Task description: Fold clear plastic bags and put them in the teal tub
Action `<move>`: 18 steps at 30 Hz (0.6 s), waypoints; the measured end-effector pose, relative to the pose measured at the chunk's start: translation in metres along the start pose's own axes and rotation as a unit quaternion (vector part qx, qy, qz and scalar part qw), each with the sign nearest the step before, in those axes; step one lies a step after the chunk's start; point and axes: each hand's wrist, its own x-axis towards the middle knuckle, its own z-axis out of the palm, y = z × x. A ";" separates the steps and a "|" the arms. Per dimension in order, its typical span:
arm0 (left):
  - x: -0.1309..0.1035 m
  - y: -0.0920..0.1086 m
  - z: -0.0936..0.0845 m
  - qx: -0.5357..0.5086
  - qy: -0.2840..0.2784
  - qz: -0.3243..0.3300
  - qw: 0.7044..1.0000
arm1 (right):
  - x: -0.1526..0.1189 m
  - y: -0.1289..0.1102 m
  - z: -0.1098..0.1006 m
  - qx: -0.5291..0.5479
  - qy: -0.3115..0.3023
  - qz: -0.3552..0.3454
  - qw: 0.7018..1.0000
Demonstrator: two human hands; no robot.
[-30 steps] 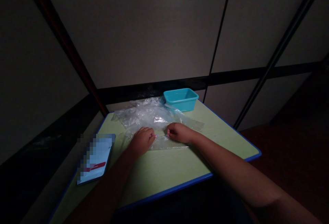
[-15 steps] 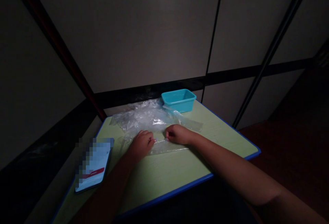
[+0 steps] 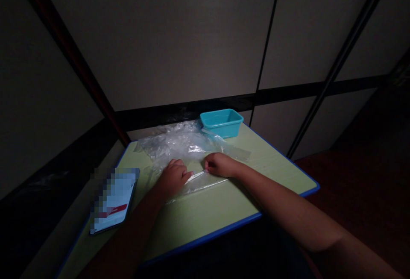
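Note:
A clear plastic bag (image 3: 202, 182) lies flat on the light green table near its middle, its edge pulled up between my two hands. My right hand (image 3: 218, 165) is closed in a pinch on that edge. On the left, my left hand (image 3: 174, 177) rests on the same bag, its thumb stretched toward the edge and its other fingers partly spread. Behind both hands is a crumpled heap of clear plastic bags (image 3: 179, 142).
A turquoise basket (image 3: 224, 130) stands at the table's back corner, touching the heap. At the left edge lies a phone or tablet (image 3: 117, 198) with its screen lit. The table (image 3: 198, 223) has a blue rim and stands against cabinet panels.
My left hand has loosened from its pinch and its thumb has straightened. The lifted edge now shows as a brighter, slanting fold. The whole view has shifted slightly.

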 end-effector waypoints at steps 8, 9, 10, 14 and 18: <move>-0.001 0.007 -0.006 0.017 -0.021 -0.010 1.000 | 0.000 0.001 0.000 -0.004 -0.003 -0.009 1.000; -0.002 0.008 -0.007 0.024 -0.024 -0.015 0.999 | 0.000 0.002 0.000 -0.004 -0.002 -0.009 1.000; -0.002 0.009 -0.009 0.032 -0.023 -0.024 0.999 | 0.000 0.002 0.000 -0.004 -0.002 -0.009 1.000; -0.005 0.020 -0.016 0.067 0.033 -0.090 0.993 | 0.000 0.002 0.000 -0.006 0.002 -0.014 1.000; -0.015 0.040 -0.016 0.054 0.078 -0.048 0.994 | 0.001 0.005 0.002 -0.017 -0.001 -0.028 0.999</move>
